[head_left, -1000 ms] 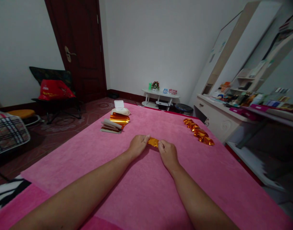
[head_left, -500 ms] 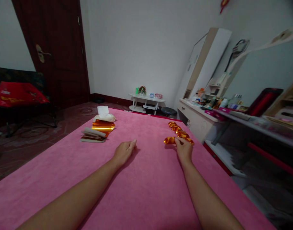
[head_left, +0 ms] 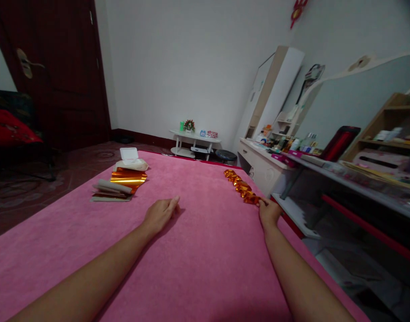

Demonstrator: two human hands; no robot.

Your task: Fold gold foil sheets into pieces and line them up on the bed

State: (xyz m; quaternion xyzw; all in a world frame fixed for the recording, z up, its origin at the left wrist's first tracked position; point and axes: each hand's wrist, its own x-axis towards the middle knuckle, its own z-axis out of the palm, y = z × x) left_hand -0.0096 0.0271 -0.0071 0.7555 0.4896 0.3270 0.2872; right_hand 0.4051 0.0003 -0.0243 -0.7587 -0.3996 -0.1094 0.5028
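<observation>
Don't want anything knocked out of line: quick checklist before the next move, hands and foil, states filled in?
1. Right hand at the near end of the row of twisted foil pieces: ok.
2. Right fingertips clear of the nearest foil piece: cannot tell; they meet its end, and grip or release doesn't show.
3. Left hand away from the row: ok, over the pink cover, nothing visible in it.
4. Flat orange foil clear of both hands: ok, beyond the left hand.
5. White lid of the soft pack shut: not ok, standing up.
</observation>
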